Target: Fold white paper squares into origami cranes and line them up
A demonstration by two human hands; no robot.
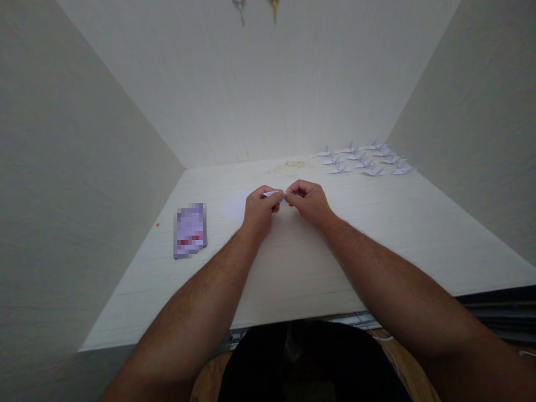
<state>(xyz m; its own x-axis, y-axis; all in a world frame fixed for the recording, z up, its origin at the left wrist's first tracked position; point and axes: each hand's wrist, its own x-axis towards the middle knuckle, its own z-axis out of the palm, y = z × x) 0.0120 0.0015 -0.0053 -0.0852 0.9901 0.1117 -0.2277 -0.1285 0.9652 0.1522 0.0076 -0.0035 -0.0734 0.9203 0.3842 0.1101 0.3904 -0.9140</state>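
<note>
a small piece of folded white paper (271, 194) sits above the middle of the worktop (301, 268), pinched in two bare hands. the fingers of the left hand (260, 209) are curled round it, thumb laid along it, and a thin, sharp tip of paper sticks out above them. the fingers of the right hand (306, 201) are bunched together, thumb and forefinger closed on the paper's other end, so the two hands nearly meet. the creases between them are too small to make out.

just beside the left hand, partly behind it, flat white paper (233, 205) lies on the worktop, smooth and faintly bluish. farther left is a roughly rectangular purple item (190, 229) with a reddish band, its surface blurred into blocks, and beyond it a tiny orange speck (158, 225).

toward the far right corner, folded paper birds (374, 172) stand in loose rows, all thin points and crisp angled wings. the worktop is pale, with a fine streaky grain, and grainy tan marks (295, 164) spot it near the back wall (285, 89).
</note>
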